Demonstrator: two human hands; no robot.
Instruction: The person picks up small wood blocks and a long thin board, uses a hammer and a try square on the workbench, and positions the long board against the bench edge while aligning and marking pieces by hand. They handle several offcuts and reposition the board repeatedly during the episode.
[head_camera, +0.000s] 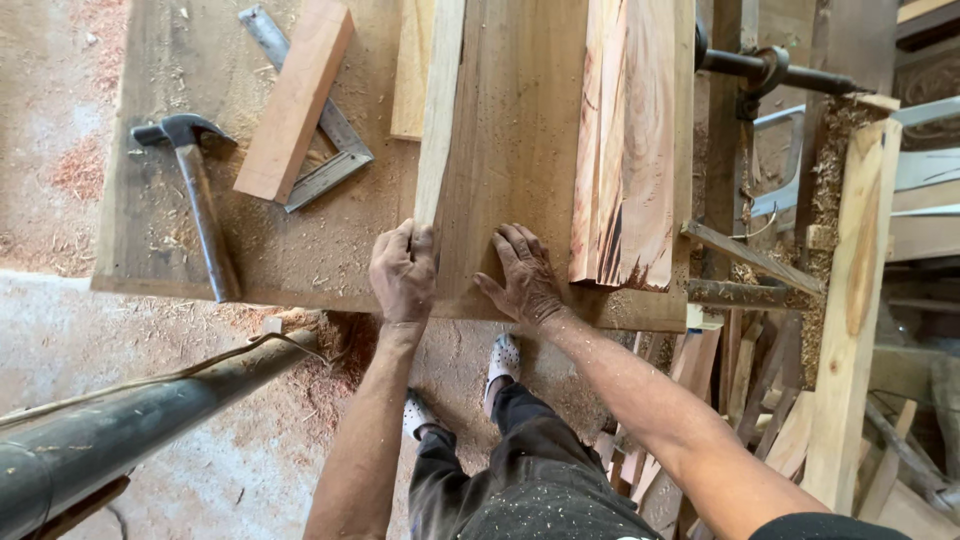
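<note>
2 hands rest on the desk (330, 250). Left of the fingers lie a hammer (200, 200), a wood block (297, 95) and a metal square (320, 130). The left hand (403, 275) curls its fingers around a thin strip's (436, 110) near end; the right hand (525, 278), fingers spread flat, presses the wide board (515, 130). Just right lies reddish split wood (630, 140).

Both hands (402, 275) (522, 275) on wooden plank (500, 140)
</note>
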